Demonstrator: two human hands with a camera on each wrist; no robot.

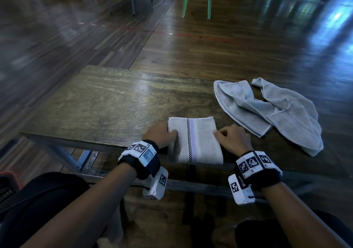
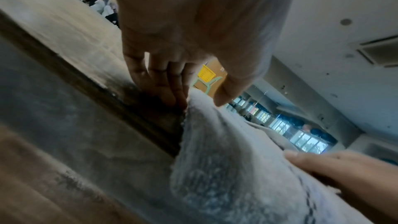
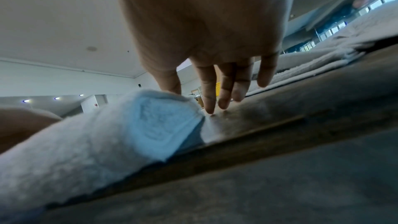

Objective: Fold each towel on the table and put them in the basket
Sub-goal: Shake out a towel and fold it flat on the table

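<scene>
A folded white towel [image 1: 194,139] with a checkered stripe lies at the near edge of the wooden table [image 1: 107,102]. My left hand [image 1: 174,133] is at its left edge. In the left wrist view the left hand [image 2: 200,101] has its thumb on top of the white towel [image 2: 226,159] and its fingers down beside the edge, pinching the raised fold. My right hand [image 1: 215,133] is at the right edge. There the right hand [image 3: 191,101] has its thumb on the white towel [image 3: 96,142] and straight fingertips on the table beside it. A crumpled grey towel [image 1: 277,110] lies to the right.
An orange-rimmed dark container [image 1: 7,181] shows at the lower left, beside my lap; only its corner is visible. A green chair [image 1: 197,1] stands on the floor beyond the table. The table's left half is bare wood.
</scene>
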